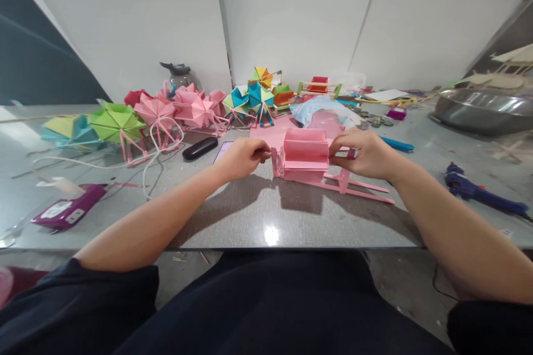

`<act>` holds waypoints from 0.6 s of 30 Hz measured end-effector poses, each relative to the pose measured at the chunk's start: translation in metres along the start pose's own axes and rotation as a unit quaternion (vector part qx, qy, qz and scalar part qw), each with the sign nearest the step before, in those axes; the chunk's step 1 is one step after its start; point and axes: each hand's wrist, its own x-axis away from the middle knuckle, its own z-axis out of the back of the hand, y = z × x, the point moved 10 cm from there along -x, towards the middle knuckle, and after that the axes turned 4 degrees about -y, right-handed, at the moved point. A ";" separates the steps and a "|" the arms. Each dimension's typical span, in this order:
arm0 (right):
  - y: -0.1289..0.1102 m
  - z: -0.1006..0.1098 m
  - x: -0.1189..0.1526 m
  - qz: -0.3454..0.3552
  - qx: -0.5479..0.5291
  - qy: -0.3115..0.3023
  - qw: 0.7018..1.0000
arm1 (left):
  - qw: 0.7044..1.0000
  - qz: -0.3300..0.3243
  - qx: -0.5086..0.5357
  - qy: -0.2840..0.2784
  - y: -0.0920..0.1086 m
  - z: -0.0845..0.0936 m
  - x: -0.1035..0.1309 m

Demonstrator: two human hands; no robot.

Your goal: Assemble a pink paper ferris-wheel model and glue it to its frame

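A pink paper waterwheel point(306, 155) with folded paddles sits between two upright posts of a pink stick frame point(366, 191) on the grey table. At the wheel's right side, my right hand point(363, 152) is closed, its thumb and fingers pinching where the axle meets the wheel. My left hand point(244, 158) is beside the left post, fingers curled together close to the axle's end. What lies between those left fingertips is too small to make out. The frame's long base sticks extend to the right, under my right hand.
Finished paper wheels, including a green wheel point(116, 122), line the back left. Nearer are a black case point(200, 148), a white cable point(150, 177) and a purple power strip point(70, 208). On the right lie a blue glue gun point(483, 191) and a metal basin point(483, 111).
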 end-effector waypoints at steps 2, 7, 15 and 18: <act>0.001 0.004 0.001 -0.004 -0.004 0.006 1.000 | 1.000 0.006 0.012 0.000 -0.004 0.003 0.001; 0.012 0.038 0.008 -0.037 -0.003 0.066 0.997 | 0.999 0.029 0.024 0.017 -0.020 0.020 0.004; 0.044 0.034 0.014 -0.150 -0.147 0.054 0.976 | 0.997 0.047 0.059 0.031 -0.029 0.036 0.009; 0.046 0.022 0.010 -0.165 -0.207 0.047 0.963 | 0.995 0.048 0.080 0.023 -0.025 0.033 0.010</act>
